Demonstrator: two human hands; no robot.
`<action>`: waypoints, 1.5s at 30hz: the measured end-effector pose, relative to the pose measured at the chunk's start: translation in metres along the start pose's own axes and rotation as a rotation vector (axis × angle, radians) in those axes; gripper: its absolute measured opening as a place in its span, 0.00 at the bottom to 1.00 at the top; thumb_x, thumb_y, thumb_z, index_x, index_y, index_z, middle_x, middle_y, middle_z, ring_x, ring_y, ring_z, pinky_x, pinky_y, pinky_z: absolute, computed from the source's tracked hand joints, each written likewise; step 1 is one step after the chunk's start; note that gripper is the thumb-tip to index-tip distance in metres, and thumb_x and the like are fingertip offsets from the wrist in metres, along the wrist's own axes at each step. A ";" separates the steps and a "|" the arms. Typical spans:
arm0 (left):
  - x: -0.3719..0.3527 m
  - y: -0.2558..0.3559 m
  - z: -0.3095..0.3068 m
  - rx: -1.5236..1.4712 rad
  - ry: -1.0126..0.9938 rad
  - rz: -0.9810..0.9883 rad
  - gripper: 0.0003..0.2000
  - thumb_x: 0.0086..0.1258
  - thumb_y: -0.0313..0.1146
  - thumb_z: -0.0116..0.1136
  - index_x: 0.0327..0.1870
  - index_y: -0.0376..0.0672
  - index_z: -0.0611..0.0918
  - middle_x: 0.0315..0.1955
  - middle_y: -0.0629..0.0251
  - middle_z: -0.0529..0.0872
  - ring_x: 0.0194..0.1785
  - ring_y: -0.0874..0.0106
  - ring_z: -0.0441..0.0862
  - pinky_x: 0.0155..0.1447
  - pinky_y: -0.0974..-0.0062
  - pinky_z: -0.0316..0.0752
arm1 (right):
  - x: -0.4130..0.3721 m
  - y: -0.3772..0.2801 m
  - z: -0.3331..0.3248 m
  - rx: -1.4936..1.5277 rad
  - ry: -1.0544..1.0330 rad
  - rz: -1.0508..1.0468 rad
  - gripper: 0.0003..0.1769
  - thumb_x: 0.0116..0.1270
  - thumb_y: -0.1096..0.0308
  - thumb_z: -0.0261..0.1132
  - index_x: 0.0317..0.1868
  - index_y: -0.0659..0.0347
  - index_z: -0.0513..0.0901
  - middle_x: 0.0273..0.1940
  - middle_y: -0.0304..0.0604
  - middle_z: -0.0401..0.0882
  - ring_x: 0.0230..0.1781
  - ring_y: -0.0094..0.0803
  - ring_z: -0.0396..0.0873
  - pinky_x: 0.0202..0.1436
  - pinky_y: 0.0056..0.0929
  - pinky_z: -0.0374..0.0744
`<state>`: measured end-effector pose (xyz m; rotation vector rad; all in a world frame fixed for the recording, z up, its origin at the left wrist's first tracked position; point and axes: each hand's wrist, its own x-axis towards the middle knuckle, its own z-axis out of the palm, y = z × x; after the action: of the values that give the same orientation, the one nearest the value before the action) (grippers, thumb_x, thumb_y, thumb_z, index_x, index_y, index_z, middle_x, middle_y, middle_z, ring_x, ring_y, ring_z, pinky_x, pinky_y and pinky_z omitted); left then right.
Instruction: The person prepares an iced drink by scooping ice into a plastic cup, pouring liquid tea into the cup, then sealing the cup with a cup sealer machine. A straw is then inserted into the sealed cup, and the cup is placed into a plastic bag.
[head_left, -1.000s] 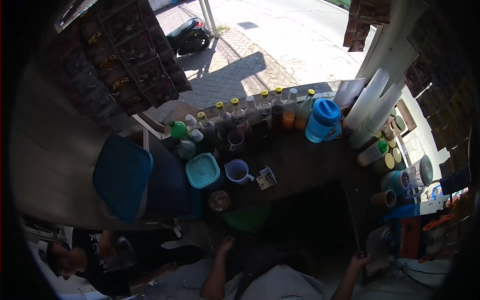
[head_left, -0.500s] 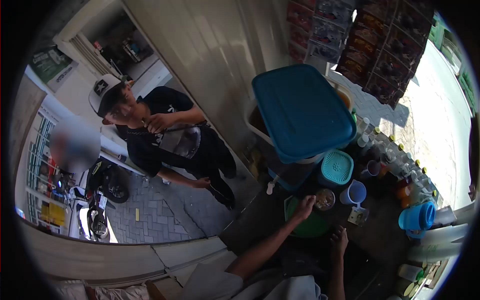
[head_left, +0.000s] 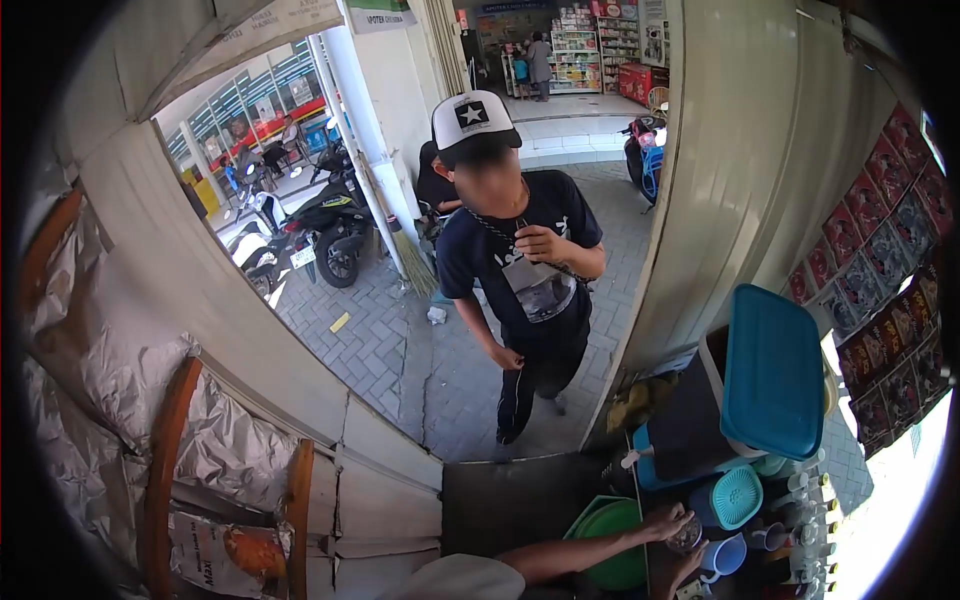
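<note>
Mostly a left-hand matter: the small, round, see-through container with brownish contents (head_left: 686, 538) lies just beyond the fingertips of the left hand (head_left: 668, 522), over the dark worktop (head_left: 748, 580). Left grip: fingers bent at its rim, whether clamped cannot be told. Right hand (head_left: 684, 570) just below it in view, beside the pale blue mug with a loop handle (head_left: 724, 554); grip partly hidden, cannot tell apart or together. Both hands near; no long axis to the container, being squat and round.

Textures: radial ribs on the turquoise, round-cornered plastic lid (head_left: 738, 496); smooth curve to the green plastic basin (head_left: 612, 545); broad, flat sheen on the teal rectangular lid (head_left: 772, 370). Crinkled silvery sheeting (head_left: 225, 440) opposite. Another person (head_left: 530, 260) stands in the doorway.
</note>
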<state>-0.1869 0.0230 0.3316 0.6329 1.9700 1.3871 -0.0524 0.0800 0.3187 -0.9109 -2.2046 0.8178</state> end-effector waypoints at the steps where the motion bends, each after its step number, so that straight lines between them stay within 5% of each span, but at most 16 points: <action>1: -0.001 0.005 -0.002 -0.011 0.013 0.004 0.25 0.70 0.58 0.46 0.39 0.40 0.76 0.24 0.55 0.81 0.27 0.62 0.81 0.34 0.64 0.74 | 0.004 -0.006 -0.004 0.127 0.010 0.084 0.44 0.48 0.60 0.74 0.62 0.72 0.66 0.50 0.61 0.73 0.47 0.53 0.77 0.47 0.41 0.79; 9: -0.009 0.041 -0.018 0.086 -0.142 0.047 0.27 0.70 0.60 0.41 0.36 0.39 0.75 0.29 0.51 0.80 0.36 0.55 0.80 0.41 0.60 0.72 | 0.021 -0.024 -0.027 1.093 0.065 0.780 0.38 0.60 0.60 0.68 0.64 0.73 0.63 0.48 0.52 0.76 0.47 0.44 0.78 0.40 0.37 0.79; 10: -0.011 0.049 -0.021 0.111 -0.193 0.055 0.28 0.70 0.61 0.41 0.36 0.39 0.75 0.30 0.51 0.80 0.38 0.53 0.79 0.42 0.59 0.72 | 0.021 -0.008 -0.023 1.087 0.086 0.778 0.38 0.60 0.60 0.68 0.64 0.73 0.63 0.48 0.52 0.76 0.47 0.44 0.78 0.40 0.37 0.79; 12: -0.023 0.067 -0.027 0.180 -0.209 0.136 0.27 0.71 0.59 0.42 0.38 0.39 0.76 0.33 0.47 0.82 0.41 0.50 0.80 0.45 0.57 0.73 | -0.011 0.041 -0.022 0.436 0.130 0.468 0.35 0.59 0.60 0.68 0.63 0.69 0.67 0.50 0.57 0.73 0.45 0.50 0.77 0.39 0.36 0.81; 14: -0.028 0.079 -0.029 0.184 -0.326 0.197 0.26 0.71 0.58 0.43 0.35 0.39 0.79 0.34 0.46 0.83 0.42 0.49 0.81 0.46 0.56 0.74 | -0.036 0.007 -0.038 0.195 0.277 0.317 0.22 0.73 0.46 0.50 0.46 0.57 0.75 0.35 0.39 0.75 0.29 0.28 0.76 0.26 0.28 0.77; 15: -0.024 0.058 -0.016 0.337 -0.358 0.458 0.18 0.76 0.45 0.43 0.40 0.39 0.78 0.31 0.54 0.80 0.33 0.55 0.81 0.36 0.60 0.76 | -0.024 -0.081 -0.080 0.601 0.195 0.751 0.17 0.74 0.50 0.49 0.43 0.54 0.74 0.31 0.36 0.72 0.25 0.23 0.73 0.24 0.24 0.75; 17: -0.039 0.098 -0.028 0.334 -0.545 0.607 0.16 0.76 0.43 0.44 0.41 0.39 0.78 0.29 0.58 0.79 0.28 0.62 0.82 0.28 0.67 0.77 | -0.043 -0.118 -0.107 0.681 0.286 0.772 0.18 0.75 0.51 0.47 0.41 0.58 0.73 0.25 0.32 0.70 0.20 0.18 0.71 0.21 0.20 0.77; 18: -0.052 0.137 -0.031 0.168 -0.722 0.139 0.22 0.74 0.51 0.44 0.33 0.37 0.77 0.27 0.49 0.84 0.28 0.55 0.84 0.31 0.62 0.78 | -0.054 -0.128 -0.121 0.781 0.322 0.783 0.19 0.76 0.52 0.46 0.40 0.60 0.73 0.24 0.33 0.70 0.19 0.20 0.72 0.21 0.21 0.79; 19: -0.061 0.163 -0.027 0.189 -0.850 0.048 0.22 0.75 0.49 0.43 0.34 0.35 0.76 0.23 0.56 0.82 0.26 0.66 0.84 0.28 0.69 0.78 | -0.066 -0.135 -0.132 0.777 0.389 0.798 0.20 0.76 0.52 0.45 0.40 0.61 0.73 0.25 0.36 0.72 0.19 0.21 0.74 0.21 0.22 0.79; 20: -0.068 0.169 -0.018 0.161 -0.975 0.061 0.21 0.76 0.46 0.42 0.35 0.35 0.76 0.22 0.62 0.80 0.26 0.75 0.82 0.26 0.76 0.78 | -0.080 -0.146 -0.147 0.790 0.460 0.792 0.21 0.77 0.52 0.44 0.41 0.62 0.73 0.27 0.38 0.74 0.21 0.23 0.76 0.23 0.23 0.80; 26: -0.137 0.217 0.068 0.225 -1.571 0.111 0.20 0.78 0.44 0.37 0.41 0.36 0.76 0.26 0.66 0.78 0.24 0.77 0.79 0.30 0.79 0.77 | -0.168 -0.189 -0.210 0.799 0.942 0.808 0.25 0.76 0.49 0.42 0.45 0.64 0.74 0.32 0.41 0.78 0.26 0.24 0.79 0.29 0.24 0.82; 35: -0.289 0.223 0.195 0.283 -1.970 0.196 0.25 0.79 0.49 0.35 0.41 0.35 0.79 0.28 0.67 0.80 0.33 0.79 0.77 0.39 0.78 0.74 | -0.291 -0.205 -0.275 0.604 1.525 0.807 0.27 0.76 0.48 0.43 0.46 0.65 0.75 0.31 0.41 0.77 0.27 0.26 0.81 0.32 0.26 0.84; 40: -0.385 0.218 0.244 0.303 -2.180 0.315 0.25 0.79 0.50 0.35 0.44 0.35 0.79 0.30 0.69 0.81 0.35 0.80 0.77 0.41 0.79 0.74 | -0.370 -0.210 -0.311 0.371 1.631 0.898 0.30 0.74 0.44 0.44 0.46 0.66 0.77 0.29 0.42 0.76 0.27 0.27 0.81 0.30 0.27 0.83; 45: -0.481 0.212 0.275 0.238 -2.416 0.221 0.26 0.78 0.51 0.34 0.48 0.36 0.78 0.33 0.69 0.81 0.36 0.81 0.77 0.41 0.80 0.74 | -0.436 -0.229 -0.346 0.156 1.829 0.955 0.27 0.75 0.47 0.45 0.44 0.65 0.77 0.30 0.41 0.74 0.25 0.26 0.78 0.28 0.26 0.78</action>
<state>0.3466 -0.0680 0.5739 1.4629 -0.0244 -0.1827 0.3609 -0.2778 0.5718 -1.6132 -0.0835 0.1597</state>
